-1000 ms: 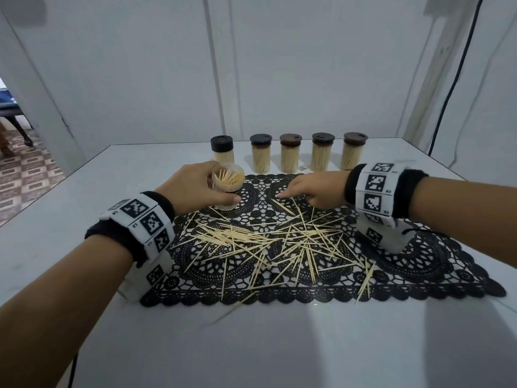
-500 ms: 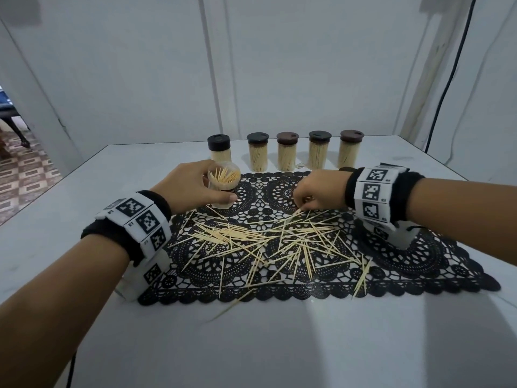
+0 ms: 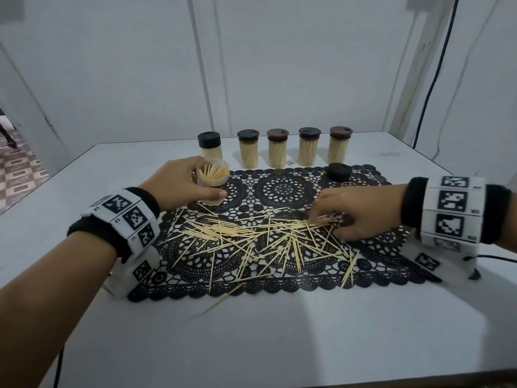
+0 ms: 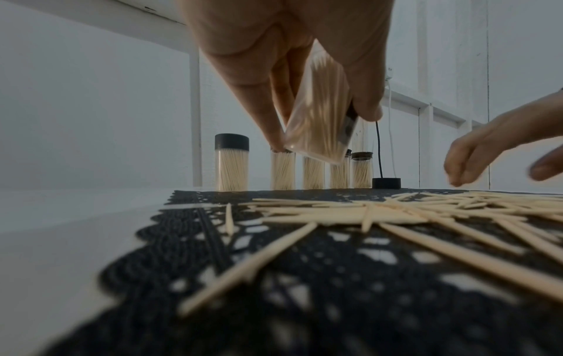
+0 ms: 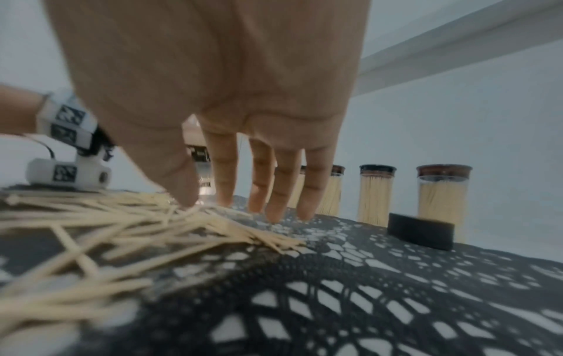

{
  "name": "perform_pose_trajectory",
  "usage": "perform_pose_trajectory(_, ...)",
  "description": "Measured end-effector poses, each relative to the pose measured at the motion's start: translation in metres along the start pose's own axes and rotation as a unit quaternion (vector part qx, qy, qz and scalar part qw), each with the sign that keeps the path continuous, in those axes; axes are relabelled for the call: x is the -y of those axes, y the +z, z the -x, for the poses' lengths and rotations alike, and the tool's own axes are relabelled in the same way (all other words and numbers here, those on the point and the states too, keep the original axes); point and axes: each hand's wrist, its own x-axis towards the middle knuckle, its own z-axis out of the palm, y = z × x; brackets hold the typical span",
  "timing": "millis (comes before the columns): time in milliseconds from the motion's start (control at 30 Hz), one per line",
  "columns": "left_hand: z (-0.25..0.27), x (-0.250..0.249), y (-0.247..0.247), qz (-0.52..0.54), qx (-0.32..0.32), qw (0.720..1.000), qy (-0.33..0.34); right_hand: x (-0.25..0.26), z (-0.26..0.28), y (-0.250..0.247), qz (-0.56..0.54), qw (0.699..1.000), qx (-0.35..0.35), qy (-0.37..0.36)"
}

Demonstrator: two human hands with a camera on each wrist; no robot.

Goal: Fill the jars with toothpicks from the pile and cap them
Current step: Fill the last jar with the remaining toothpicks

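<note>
Centrally, a black lace placemat point(image 3: 282, 189) lies on a white table point(image 3: 279, 331) and bears a scattered pile of pale wooden toothpicks point(image 3: 251, 236). The left hand point(image 3: 179, 186) grasps a clear, uncapped plastic jar point(image 3: 212, 180), partly filled with toothpicks, at the mat's far-left corner; fingers and thumb curl round its wall. The left wrist view shows this jar point(image 4: 317, 108) tilted and lifted clear of the mat, with the left hand's fingertips point(image 4: 274, 135) at its base. The right hand point(image 3: 361, 217) reaches down onto the right part of the pile. In the right wrist view its thumb and fingers point(image 5: 304, 192) hang downward, only loosely bent, their tips touching the toothpicks point(image 5: 152, 221) and the lace; whether any toothpick is pinched cannot be told.

Behind the mat, 5 clear jars packed with toothpicks stand upright in a row on the table: the leftmost jar with a tall black cap point(image 3: 209, 145), a second jar with a black lid point(image 3: 248, 148), a third jar with a brown lid point(image 3: 277, 148), a fourth jar with a black lid point(image 3: 309, 147), and a fifth jar with a brown lid point(image 3: 340, 145). A loose black round cap point(image 3: 339, 172) rests on the mat's far-right area, just in front of the fifth jar, apart from both hands. Both wrists carry white bands printed with black square markers point(image 3: 126, 217).
</note>
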Motion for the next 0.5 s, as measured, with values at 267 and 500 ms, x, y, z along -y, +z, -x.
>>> perform_pose_trajectory(267,0.000,0.000,0.001,0.006,0.001,1.000,0.000,0.001,0.033,0.022,-0.018,0.997,0.011,-0.074)
perform_pose_trajectory(500,0.000,0.000,0.000,0.006,-0.004,1.000,0.004,0.011,0.020,0.025,-0.001,0.993,-0.042,-0.112)
